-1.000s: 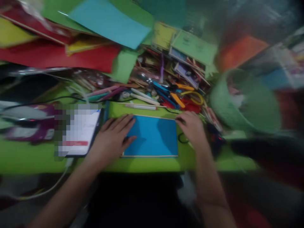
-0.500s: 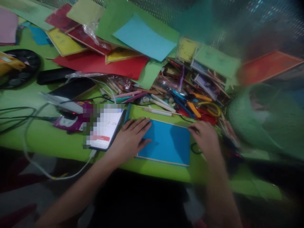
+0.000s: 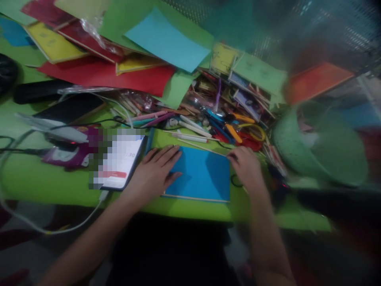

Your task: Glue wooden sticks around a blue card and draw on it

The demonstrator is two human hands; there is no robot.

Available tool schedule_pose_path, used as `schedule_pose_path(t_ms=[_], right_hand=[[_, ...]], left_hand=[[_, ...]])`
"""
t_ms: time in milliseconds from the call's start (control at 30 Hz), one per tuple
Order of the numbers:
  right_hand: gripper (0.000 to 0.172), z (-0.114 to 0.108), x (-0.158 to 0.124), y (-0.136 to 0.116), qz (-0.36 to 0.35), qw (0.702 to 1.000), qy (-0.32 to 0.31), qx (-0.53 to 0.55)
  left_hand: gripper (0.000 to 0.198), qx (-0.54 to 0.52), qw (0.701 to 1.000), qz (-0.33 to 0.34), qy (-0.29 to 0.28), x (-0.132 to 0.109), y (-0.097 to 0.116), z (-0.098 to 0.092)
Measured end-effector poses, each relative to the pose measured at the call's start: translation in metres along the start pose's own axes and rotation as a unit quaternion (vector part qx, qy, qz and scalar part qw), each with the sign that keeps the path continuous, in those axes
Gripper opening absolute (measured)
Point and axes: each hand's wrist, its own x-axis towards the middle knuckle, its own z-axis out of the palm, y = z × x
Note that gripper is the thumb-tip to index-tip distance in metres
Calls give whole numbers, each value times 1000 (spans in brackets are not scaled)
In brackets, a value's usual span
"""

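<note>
A blue rectangular board with a pale wooden edge lies flat on the green table in front of me. My left hand rests flat on its left side, fingers stretched out. My right hand sits at the board's upper right corner with its fingers curled against the edge; what they pinch, if anything, is hidden. Thin wooden sticks lie just behind the board.
A phone with a lit screen lies left of my left hand, cable attached. Behind the board is a heap of sticks, pens and scissors. Coloured paper sheets cover the back. A green bowl stands at right.
Both hands stay on the blue board in the same pose. The view has shifted: first the camera swung left and tilted, then came back slightly, so everything sits a little further left.
</note>
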Motion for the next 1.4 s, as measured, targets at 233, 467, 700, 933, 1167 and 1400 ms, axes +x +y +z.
schedule_pose_path(t_ms=[233, 467, 700, 933, 1167, 1400], right_hand=[[14, -3, 1, -5, 9, 1000, 3, -8], [13, -6, 2, -6, 33, 999, -4, 13], [7, -16, -1, -5, 38, 981, 60, 179], [5, -38, -7, -26, 15, 957, 73, 280], [16, -63, 0, -46, -15, 952, 81, 293], [41, -51, 78, 0, 24, 997, 74, 19]], left_hand=[[59, 9, 1000, 3, 4, -1, -2, 2], [60, 5, 1000, 8, 24, 1, -5, 3], [54, -9, 996, 23, 81, 5, 8, -10], [47, -29, 988, 93, 121, 41, 53, -37], [25, -91, 991, 71, 60, 87, 81, -35], [37, -126, 990, -10, 69, 95, 55, -33]])
